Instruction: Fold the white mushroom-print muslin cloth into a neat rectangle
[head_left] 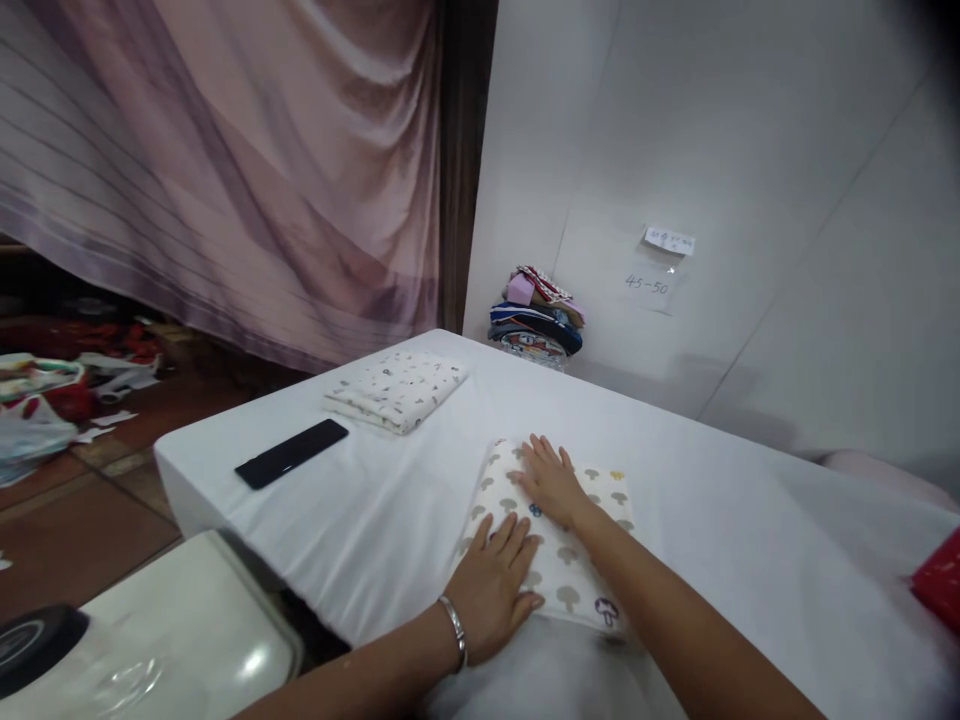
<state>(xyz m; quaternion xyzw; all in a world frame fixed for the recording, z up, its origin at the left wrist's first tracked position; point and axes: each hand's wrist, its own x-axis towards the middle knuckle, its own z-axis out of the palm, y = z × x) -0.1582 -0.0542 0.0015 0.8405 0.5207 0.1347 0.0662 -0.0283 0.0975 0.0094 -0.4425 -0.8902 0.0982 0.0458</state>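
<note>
In front of me a folded white cloth with a grey mushroom print lies on the white-covered table. My left hand, with a silver bracelet at its wrist, rests flat on the cloth's near left part, fingers spread. Farther up on the same cloth my right hand also lies flat with its fingers apart. Neither hand grips anything. A second folded white cloth with small dark prints lies toward the table's far left, apart from both hands.
A black phone-like slab lies near the table's left edge. Stacked folded fabrics stand beyond the far edge by the wall. A white lidded appliance is at lower left; a red object is at far right. A pink curtain hangs behind.
</note>
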